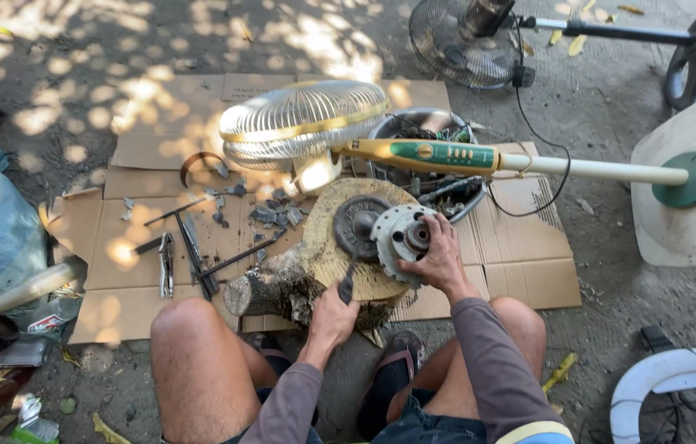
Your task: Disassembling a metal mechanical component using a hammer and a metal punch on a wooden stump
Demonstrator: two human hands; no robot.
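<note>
My right hand point(438, 259) grips a round silvery metal motor housing point(397, 234) that rests on top of a wood stump point(327, 247). Beside it on the stump lies a dark iron disc point(358, 224). My left hand point(333, 316) is closed on the black handle of a tool point(347, 284) whose shaft points up toward the housing and disc. My bare knees flank the stump's near side.
A pedestal fan with a cream cage point(303, 123) and green-and-yellow neck point(430, 154) lies across flattened cardboard point(159, 238). Pliers, rods and small metal parts point(192, 247) are scattered left. A metal bowl point(447, 193) of parts sits behind the stump. Another fan point(467, 41) lies farther back.
</note>
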